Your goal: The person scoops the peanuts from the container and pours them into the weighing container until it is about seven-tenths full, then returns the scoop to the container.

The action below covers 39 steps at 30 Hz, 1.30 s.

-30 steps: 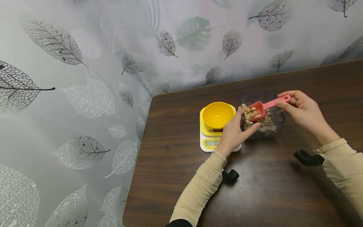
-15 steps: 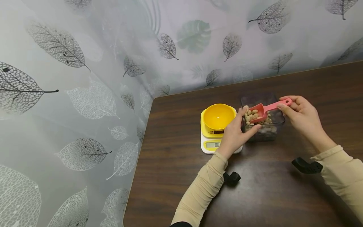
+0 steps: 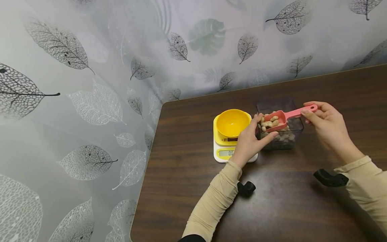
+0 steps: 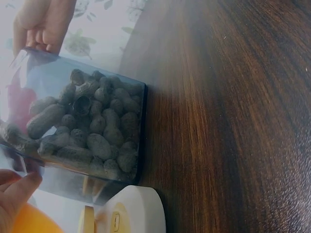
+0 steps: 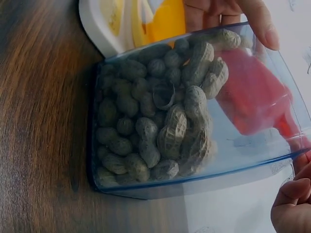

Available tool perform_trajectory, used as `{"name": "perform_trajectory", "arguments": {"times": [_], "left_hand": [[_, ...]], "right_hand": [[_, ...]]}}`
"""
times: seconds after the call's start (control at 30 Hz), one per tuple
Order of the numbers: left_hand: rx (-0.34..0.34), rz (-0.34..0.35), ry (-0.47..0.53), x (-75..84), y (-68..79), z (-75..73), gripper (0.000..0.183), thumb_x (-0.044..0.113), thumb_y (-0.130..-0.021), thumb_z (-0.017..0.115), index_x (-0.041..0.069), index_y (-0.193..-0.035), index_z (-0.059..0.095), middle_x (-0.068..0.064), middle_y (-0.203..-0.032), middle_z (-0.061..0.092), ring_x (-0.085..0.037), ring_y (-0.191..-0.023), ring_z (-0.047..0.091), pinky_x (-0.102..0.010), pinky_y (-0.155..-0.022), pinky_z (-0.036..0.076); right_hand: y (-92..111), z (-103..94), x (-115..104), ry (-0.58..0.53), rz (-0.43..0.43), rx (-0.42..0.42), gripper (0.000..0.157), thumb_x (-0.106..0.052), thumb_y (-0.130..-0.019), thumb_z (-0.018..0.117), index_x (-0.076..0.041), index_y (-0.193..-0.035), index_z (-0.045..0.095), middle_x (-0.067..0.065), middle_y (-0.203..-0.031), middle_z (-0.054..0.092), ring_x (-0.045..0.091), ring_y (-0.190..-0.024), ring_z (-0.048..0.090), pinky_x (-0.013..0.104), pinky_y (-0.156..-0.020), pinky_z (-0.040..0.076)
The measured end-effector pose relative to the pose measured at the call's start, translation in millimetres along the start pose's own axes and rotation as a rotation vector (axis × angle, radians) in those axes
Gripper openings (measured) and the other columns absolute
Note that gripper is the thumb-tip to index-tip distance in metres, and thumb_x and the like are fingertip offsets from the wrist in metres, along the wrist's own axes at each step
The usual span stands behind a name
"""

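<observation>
My right hand [image 3: 329, 126] pinches the handle of a pink scoop [image 3: 297, 113] between thumb and fingers. Several unshelled peanuts [image 3: 269, 124] lie in the scoop's bowl, which sits at the mouth of a clear plastic container [image 3: 279, 145]. With the thumb at the near side and fingers along the left side, my left hand [image 3: 248, 143] holds the container's rim. More peanuts [image 5: 141, 131] fill the container's lower part in the right wrist view, where the scoop [image 5: 252, 92] shows blurred through the wall, above the heap.
Left of the container stands a yellow and white kitchen scale [image 3: 218, 148], bearing a yellow bowl [image 3: 232, 122]. My left hand partly covers the scale. All stand on a dark wooden table [image 3: 181, 174], with leaf-patterned walls [image 3: 205, 77] behind and at left.
The scoop has risen slightly and shifted right with my right hand, and peanuts now show more plainly in it. My left hand keeps its place on the container.
</observation>
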<state>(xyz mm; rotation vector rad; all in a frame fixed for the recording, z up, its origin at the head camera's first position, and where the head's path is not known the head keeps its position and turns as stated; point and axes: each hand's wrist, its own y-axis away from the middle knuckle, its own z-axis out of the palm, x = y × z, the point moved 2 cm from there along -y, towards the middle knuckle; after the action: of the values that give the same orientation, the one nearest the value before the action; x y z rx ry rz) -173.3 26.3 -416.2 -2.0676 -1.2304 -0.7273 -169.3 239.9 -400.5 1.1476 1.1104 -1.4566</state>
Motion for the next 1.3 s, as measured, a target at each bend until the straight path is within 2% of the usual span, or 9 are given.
{"name": "perform_trajectory", "arguments": {"times": [0.1, 0.37, 0.4, 0.47, 0.63, 0.7, 0.97, 1.17, 1.3], "left_hand": [[-0.004, -0.004, 0.006, 0.1, 0.2, -0.1, 0.069, 0.044, -0.087, 0.062, 0.021, -0.144, 0.032, -0.001, -0.151, 0.033, -0.006, -0.136, 0.036, -0.020, -0.103, 0.040], [-0.008, -0.029, 0.008, 0.5, -0.7, 0.4, 0.070, 0.046, -0.086, 0.062, 0.024, -0.144, 0.031, 0.001, -0.151, 0.033, -0.006, -0.134, 0.039, -0.019, -0.101, 0.042], [-0.010, -0.031, 0.007, 0.4, -0.9, 0.5, 0.070, 0.046, -0.086, 0.062, 0.024, -0.144, 0.031, 0.001, -0.151, 0.033, -0.007, -0.134, 0.040, -0.019, -0.100, 0.043], [-0.014, -0.034, 0.007, 0.1, -0.9, 0.8, 0.070, 0.046, -0.086, 0.062, 0.024, -0.144, 0.031, 0.002, -0.151, 0.032, -0.007, -0.133, 0.042, -0.018, -0.100, 0.043], [-0.012, -0.033, 0.008, -1.0, -0.1, 0.4, 0.070, 0.046, -0.086, 0.062, 0.024, -0.145, 0.031, 0.000, -0.152, 0.032, -0.008, -0.132, 0.044, -0.018, -0.099, 0.044], [-0.010, -0.033, 0.003, -1.1, -0.2, 0.6, 0.070, 0.046, -0.086, 0.062, 0.024, -0.145, 0.031, 0.000, -0.151, 0.032, -0.008, -0.130, 0.045, -0.017, -0.098, 0.044], [-0.006, -0.037, 0.010, -1.0, -0.1, -0.1, 0.071, 0.046, -0.085, 0.063, 0.023, -0.145, 0.031, 0.000, -0.151, 0.032, -0.009, -0.128, 0.048, -0.017, -0.096, 0.045], [0.006, -0.043, 0.015, -1.3, -0.9, -0.4, 0.072, 0.045, -0.084, 0.065, 0.026, -0.145, 0.031, 0.002, -0.144, 0.044, -0.007, -0.103, 0.058, -0.012, -0.084, 0.048], [0.008, -0.038, 0.018, -1.4, -1.2, 0.2, 0.078, 0.044, -0.083, 0.066, 0.028, -0.148, 0.025, 0.001, -0.123, 0.059, -0.006, -0.088, 0.054, -0.009, -0.076, 0.046]], "right_hand": [[0, -0.5, 3, -0.053, 0.001, -0.004, 0.021, -0.012, -0.087, 0.063, -0.011, -0.107, 0.057, -0.012, -0.079, 0.066, 0.002, -0.064, 0.051, 0.008, -0.058, 0.045], [1, 4.2, 6, -0.285, -0.007, -0.028, 0.017, -0.007, -0.087, 0.060, -0.006, -0.104, 0.061, -0.004, -0.082, 0.065, 0.005, -0.069, 0.054, 0.012, -0.061, 0.047], [0, 2.6, 8, -0.288, -0.001, -0.023, 0.017, -0.007, -0.088, 0.060, -0.005, -0.105, 0.061, -0.004, -0.082, 0.065, 0.005, -0.070, 0.054, 0.013, -0.062, 0.047], [-10, -10.5, 31, -0.289, -0.012, -0.016, 0.022, -0.007, -0.087, 0.061, -0.002, -0.109, 0.060, -0.002, -0.085, 0.066, 0.006, -0.072, 0.056, 0.013, -0.063, 0.049], [-6, -5.0, 28, -0.330, -0.020, 0.008, 0.022, -0.008, -0.085, 0.063, -0.001, -0.107, 0.063, -0.001, -0.086, 0.067, 0.007, -0.073, 0.057, 0.013, -0.065, 0.049], [6, 10.3, 5, -0.380, -0.009, 0.024, 0.017, -0.007, -0.085, 0.063, -0.003, -0.101, 0.065, -0.001, -0.084, 0.066, 0.007, -0.072, 0.057, 0.013, -0.065, 0.048], [8, 12.6, 7, -0.554, -0.043, 0.057, 0.009, 0.000, -0.085, 0.061, 0.003, -0.093, 0.064, 0.004, -0.083, 0.066, 0.009, -0.070, 0.061, 0.016, -0.063, 0.049], [10, 10.9, 7, -0.597, -0.067, 0.045, 0.008, 0.005, -0.085, 0.058, 0.005, -0.091, 0.063, 0.006, -0.083, 0.067, 0.010, -0.068, 0.062, 0.016, -0.062, 0.051], [12, 8.4, 7, -0.577, -0.053, 0.038, 0.010, 0.004, -0.086, 0.058, 0.004, -0.093, 0.064, 0.006, -0.082, 0.068, 0.010, -0.068, 0.062, 0.016, -0.063, 0.052]]}}
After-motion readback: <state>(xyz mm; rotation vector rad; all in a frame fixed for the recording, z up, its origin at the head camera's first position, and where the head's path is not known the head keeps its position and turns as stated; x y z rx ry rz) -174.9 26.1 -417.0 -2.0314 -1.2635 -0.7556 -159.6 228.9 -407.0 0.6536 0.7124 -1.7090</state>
